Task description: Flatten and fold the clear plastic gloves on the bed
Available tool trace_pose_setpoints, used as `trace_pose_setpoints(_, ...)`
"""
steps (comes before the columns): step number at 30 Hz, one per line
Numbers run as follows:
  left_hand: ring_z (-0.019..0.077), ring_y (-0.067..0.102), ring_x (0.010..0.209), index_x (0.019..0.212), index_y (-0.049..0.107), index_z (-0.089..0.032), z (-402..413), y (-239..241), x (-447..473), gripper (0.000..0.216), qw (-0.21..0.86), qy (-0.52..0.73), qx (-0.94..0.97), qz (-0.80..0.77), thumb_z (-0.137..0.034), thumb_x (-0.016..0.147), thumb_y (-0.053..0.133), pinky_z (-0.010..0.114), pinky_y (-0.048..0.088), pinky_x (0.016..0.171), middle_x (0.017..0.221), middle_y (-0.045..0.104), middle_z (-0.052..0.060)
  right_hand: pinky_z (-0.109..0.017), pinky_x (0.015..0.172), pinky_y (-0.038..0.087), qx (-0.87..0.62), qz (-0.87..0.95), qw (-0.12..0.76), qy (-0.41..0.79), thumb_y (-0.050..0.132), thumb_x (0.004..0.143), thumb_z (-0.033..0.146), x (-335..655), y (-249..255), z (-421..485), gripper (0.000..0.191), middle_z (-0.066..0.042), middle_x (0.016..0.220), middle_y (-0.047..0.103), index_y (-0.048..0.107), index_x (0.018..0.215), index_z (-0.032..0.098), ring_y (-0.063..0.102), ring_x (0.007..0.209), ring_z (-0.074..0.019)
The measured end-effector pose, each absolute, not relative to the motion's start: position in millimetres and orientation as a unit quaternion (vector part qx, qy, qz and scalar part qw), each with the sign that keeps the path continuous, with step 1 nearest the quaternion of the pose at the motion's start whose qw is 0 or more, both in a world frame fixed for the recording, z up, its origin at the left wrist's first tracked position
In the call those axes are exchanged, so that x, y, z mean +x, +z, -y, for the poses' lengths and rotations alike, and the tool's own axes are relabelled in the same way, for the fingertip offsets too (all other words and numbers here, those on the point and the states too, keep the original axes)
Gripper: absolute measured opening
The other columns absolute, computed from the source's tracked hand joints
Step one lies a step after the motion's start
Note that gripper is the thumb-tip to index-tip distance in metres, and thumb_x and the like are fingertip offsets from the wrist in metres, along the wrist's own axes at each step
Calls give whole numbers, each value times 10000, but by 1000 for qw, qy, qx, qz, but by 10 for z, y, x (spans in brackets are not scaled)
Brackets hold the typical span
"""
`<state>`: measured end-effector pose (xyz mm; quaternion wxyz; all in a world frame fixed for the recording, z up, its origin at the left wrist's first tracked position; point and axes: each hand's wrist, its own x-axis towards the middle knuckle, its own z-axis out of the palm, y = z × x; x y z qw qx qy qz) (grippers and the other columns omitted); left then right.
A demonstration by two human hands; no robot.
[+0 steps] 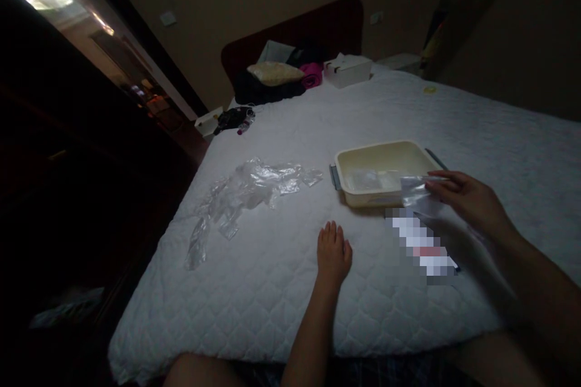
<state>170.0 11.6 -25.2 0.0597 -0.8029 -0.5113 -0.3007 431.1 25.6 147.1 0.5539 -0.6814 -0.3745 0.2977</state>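
bags point(261, 181) of thin clear plastic are lying in a loose, crumpled heap on the left part of the quilted bed cover point(254, 302), so going by that, i'd say most of the handling is still waiting to be done. to the right of the heap, a cream plastic tub point(374, 199) with grey side clips point(334, 176) is sitting open, and what's looking like a flat clear packet point(365, 179) is lying inside, so i'm guessing at least a bit is dealt with. could be one piece or several, can't tell.

the right hand point(474, 199) is pinching a clear sleeve point(415, 192) in its fingertips, and that's hanging by the tub's near right corner. not sure if it's touching the rim, but that one's looking only half dealt with. the left hand point(333, 252) is resting palm down on the cover in front of the tub, fingers loose, gripping nothing as far as i'm seeing. a pixelated item point(422, 245) is lying between the hands, no clue what.
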Motion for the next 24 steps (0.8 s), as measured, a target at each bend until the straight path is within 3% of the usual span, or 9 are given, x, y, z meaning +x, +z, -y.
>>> trace_pose_setpoints(7, 298, 510, 1241, 1197, 544, -120, -132, -280, 1693, 380, 45, -306, -803, 510, -166, 821, 513, 513, 447, 997, 1276, 587, 161, -250, 569, 436, -686, 470, 483, 275, 695, 681, 279, 4725, 1626, -921, 369, -26, 748, 616, 613, 1027, 181, 573, 638, -134)
trace_pose_setpoints(11, 300, 511, 1236, 1180, 554, -124, -137, -283, 1696, 372, 33, -305, -804, 509, -167, 813, 521, 517, 441, 994, 1266, 592, 164, -229, 590, 434, -742, 549, 318, 219, 622, 775, 268, 4732, 1544, -1222, 397, -68, 900, 618, 544, 1146, 151, 550, 658, -111)
trace_pose_setpoints(14, 301, 511, 1233, 1173, 556, -129, -136, -272, 1696, 370, 26, -302, -803, 513, -165, 807, 523, 515, 440, 992, 1262, 594, 160, -247, 659, 442, -764, 585, 207, 180, 607, 781, 234, 4724, 1439, -1384, 406, -97, 1013, 621, 521, 1170, 154, 571, 759, -142)
trace_pose_setpoints(24, 301, 506, 1230, 1182, 542, -131, -133, -260, 1692, 389, 20, -311, -801, 511, -160, 794, 533, 507, 440, 983, 1254, 595, 164, -335, 820, 401, -743, 654, 47, 132, 540, 788, 150, 4743, 1134, -1617, 437, -175, 1089, 636, 518, 1225, 131, 575, 969, -251)
